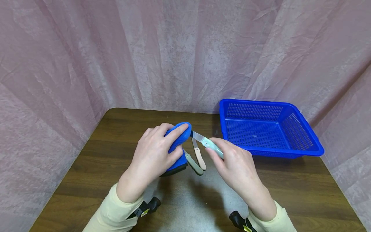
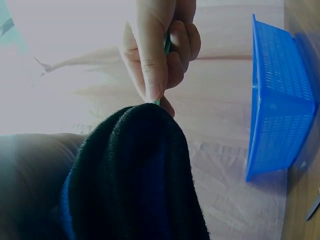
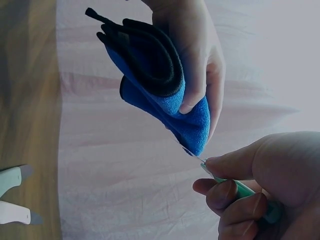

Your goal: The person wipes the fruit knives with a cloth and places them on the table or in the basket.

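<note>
My left hand (image 1: 155, 149) grips a folded blue cloth (image 1: 181, 138) with a dark edge, thumb and fingers pressing its folds together. My right hand (image 1: 236, 161) holds a folding knife by its mint-green handle (image 1: 213, 147), blade out and pointing left. Part of the blade (image 1: 198, 136) shows; its tip goes in at the cloth's fold and is hidden there. In the right wrist view the cloth (image 3: 165, 95) hangs in loose layers above the knife handle (image 3: 242, 190). Below the hands, a knife with a cream handle (image 1: 200, 158) and one with an olive-green handle (image 1: 195, 165) lie on the table.
A blue plastic basket (image 1: 304, 149) with perforated walls stands at the right rear of the brown wooden table (image 1: 95, 161). Pink curtains (image 1: 179, 58) hang behind and along both sides. The two lying knives have their blades folded out, partly behind the cloth.
</note>
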`<action>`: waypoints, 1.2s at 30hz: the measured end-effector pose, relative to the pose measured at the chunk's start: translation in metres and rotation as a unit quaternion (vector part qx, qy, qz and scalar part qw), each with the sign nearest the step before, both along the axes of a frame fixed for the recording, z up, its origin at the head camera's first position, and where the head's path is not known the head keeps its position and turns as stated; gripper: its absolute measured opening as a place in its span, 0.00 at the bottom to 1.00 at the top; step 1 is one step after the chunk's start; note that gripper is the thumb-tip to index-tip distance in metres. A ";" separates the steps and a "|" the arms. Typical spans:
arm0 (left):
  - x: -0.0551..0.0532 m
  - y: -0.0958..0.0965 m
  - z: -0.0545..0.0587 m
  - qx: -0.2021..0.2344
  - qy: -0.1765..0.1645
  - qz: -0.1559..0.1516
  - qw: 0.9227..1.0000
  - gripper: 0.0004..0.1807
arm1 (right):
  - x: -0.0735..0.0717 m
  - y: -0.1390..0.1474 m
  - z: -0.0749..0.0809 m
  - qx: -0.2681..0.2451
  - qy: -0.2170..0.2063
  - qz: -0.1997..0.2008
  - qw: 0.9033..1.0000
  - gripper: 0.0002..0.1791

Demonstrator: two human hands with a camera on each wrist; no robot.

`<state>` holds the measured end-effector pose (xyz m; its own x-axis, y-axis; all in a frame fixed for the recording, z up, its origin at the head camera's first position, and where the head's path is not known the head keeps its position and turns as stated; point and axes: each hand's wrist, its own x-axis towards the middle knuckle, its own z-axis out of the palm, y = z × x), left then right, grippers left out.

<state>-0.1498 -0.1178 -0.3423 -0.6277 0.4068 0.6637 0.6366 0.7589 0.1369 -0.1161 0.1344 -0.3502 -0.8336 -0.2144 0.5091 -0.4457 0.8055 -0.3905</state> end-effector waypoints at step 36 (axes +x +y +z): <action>-0.001 -0.003 0.000 0.005 0.001 0.009 1.000 0.32 | 0.000 0.001 -0.001 -0.002 0.022 0.001 1.000 0.11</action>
<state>-0.1509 -0.1210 -0.3420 -0.6335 0.3888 0.6689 0.6235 0.7685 0.1438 -0.1160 0.1351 -0.3511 -0.8099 -0.2145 0.5459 -0.4646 0.8028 -0.3738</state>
